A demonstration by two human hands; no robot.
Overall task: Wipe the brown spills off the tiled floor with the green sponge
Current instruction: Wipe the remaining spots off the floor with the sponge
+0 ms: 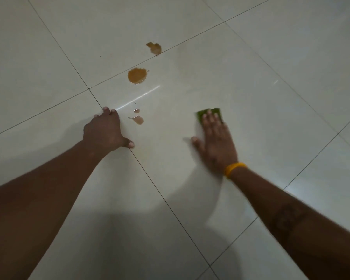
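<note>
Both my forearms reach over the tiled floor point(251, 57). My left hand point(104, 130) braces on its fingertips, holding nothing. Brown spills point(137, 75) lie ahead of it. My right hand point(215, 138) presses flat, fingers straight, on the green sponge point(208, 114).

Only other thing on me is a yellow wristband point(235, 169) round my wrist. There's a dark tattoo point(287, 219) further up that forearm, too blurry to make out.
</note>
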